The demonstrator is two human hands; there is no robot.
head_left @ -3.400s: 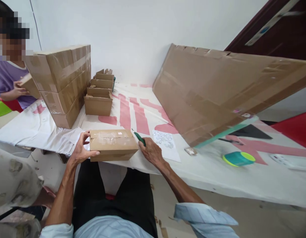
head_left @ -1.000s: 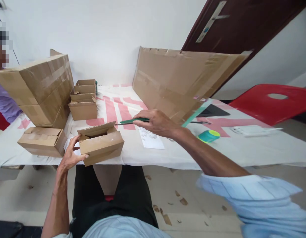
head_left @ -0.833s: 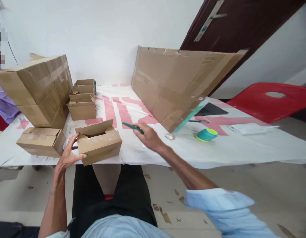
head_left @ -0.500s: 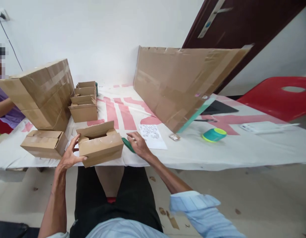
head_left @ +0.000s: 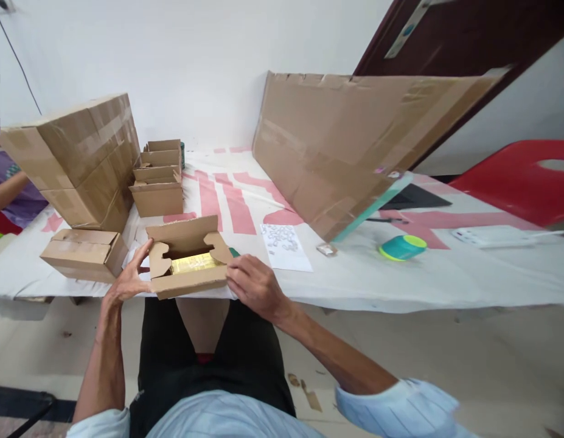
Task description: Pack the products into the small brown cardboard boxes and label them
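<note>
A small cardboard box (head_left: 190,285) is at the table's front edge, its lid flap raised at the back. Inside lies a yellow packet or block (head_left: 194,263), partly hidden by the box walls. My left hand (head_left: 129,281) grips the box's left end, thumb low and fingers at the upper corner. At the opposite end, my right hand (head_left: 255,286) has its fingers closed on the right corner. Part of a dark green object (head_left: 235,252) shows behind the right hand; its kind is hidden.
To the left are a closed carton (head_left: 83,254), a large taped carton (head_left: 87,158) and a row of opened boxes (head_left: 157,199). A printed sheet (head_left: 286,246), a leaning cardboard panel (head_left: 345,146), a teal-and-yellow tape roll (head_left: 403,247) and a white power strip (head_left: 491,236) lie rightward. A person sits far left.
The box has tipped so its open top and yellow contents now show. My right hand has moved from beside the green object onto the box's right end.
</note>
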